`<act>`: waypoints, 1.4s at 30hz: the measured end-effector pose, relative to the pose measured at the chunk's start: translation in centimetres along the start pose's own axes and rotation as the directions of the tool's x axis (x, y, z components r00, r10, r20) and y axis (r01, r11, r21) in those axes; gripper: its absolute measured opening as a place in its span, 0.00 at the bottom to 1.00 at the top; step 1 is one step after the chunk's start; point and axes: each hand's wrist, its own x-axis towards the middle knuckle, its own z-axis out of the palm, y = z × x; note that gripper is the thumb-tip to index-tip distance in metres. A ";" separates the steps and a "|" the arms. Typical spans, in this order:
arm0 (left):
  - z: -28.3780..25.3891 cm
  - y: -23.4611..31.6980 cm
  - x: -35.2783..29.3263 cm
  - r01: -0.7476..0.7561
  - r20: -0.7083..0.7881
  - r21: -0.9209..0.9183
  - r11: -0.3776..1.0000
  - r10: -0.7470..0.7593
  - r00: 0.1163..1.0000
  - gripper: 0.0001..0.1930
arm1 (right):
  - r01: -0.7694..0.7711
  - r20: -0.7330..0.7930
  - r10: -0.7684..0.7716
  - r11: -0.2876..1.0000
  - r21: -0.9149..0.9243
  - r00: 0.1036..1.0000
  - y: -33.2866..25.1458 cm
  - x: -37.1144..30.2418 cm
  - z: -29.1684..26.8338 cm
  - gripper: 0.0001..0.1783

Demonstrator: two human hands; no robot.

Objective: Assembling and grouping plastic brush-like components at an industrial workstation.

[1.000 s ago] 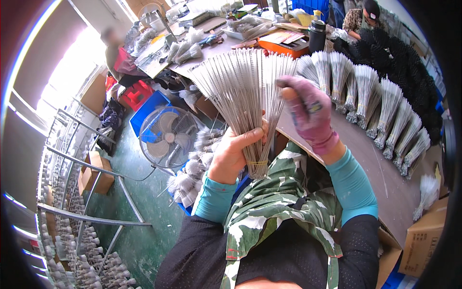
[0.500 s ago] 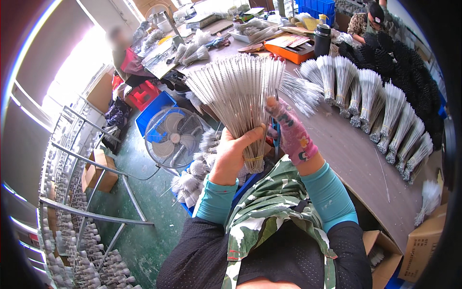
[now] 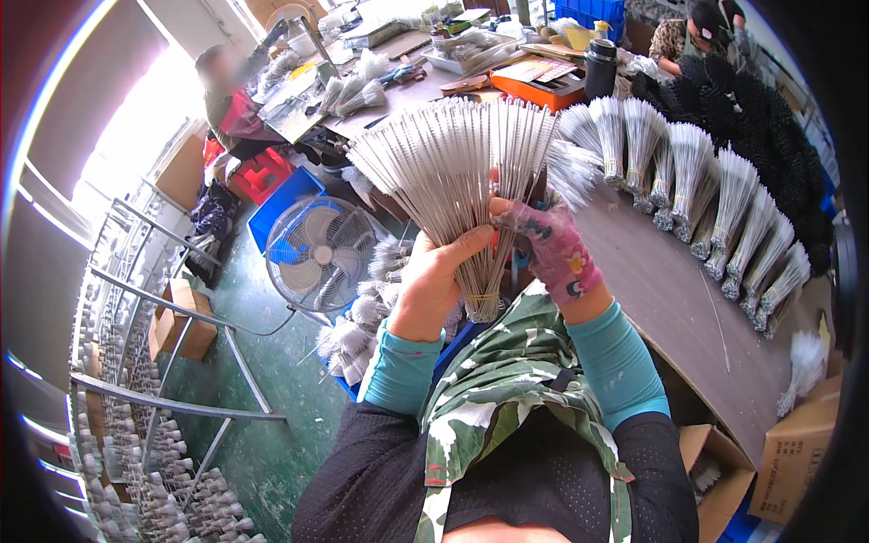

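Note:
A fanned bundle of thin white-bristled wire brushes (image 3: 433,158) is held upright in front of me. A yellowish band (image 3: 484,297) circles it near the lower ends of the wires. My bare left hand (image 3: 427,282) is closed around the lower wires, thumb across the front. My right hand (image 3: 557,252), in a pink patterned glove with bare fingertips, is closed against the bundle's right part, where a group of brushes stands apart from the rest. Something blue shows beside its palm, mostly hidden; I cannot make out what it is.
Banded brush bundles (image 3: 692,167) line the table (image 3: 652,262) on the right, beside a pile of black brushes (image 3: 738,118). A black flask (image 3: 600,68) stands by an orange box (image 3: 539,86). A floor fan (image 3: 321,253) and metal rack (image 3: 181,398) are left. Two people sit farther off.
My right fingertips have moved left and down into the bundle, and its right part now spreads wider, with a gap between the groups of brushes. My left hand keeps its grip.

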 end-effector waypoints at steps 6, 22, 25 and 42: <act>0.0 -0.5 0.0 0.007 -0.061 -0.063 0.998 -0.011 0.998 0.14 | 0.044 -0.040 -0.043 0.999 0.007 0.998 0.3 0.3 -0.3 0.19; -1.0 -0.5 0.3 -0.071 -0.274 0.082 0.994 0.091 0.957 0.11 | 0.173 -0.045 -0.177 0.982 -0.080 0.983 0.7 1.4 -2.6 0.23; -0.9 -1.0 0.7 -0.142 -0.256 0.181 0.973 0.186 0.948 0.10 | 0.545 0.260 -0.589 0.378 -0.748 0.765 -2.1 0.5 -2.0 0.18; -0.4 -2.5 1.1 -0.127 -0.193 0.544 0.830 0.271 0.943 0.12 | 0.507 0.656 -0.403 -0.421 -0.752 0.639 -4.3 0.9 -2.0 0.11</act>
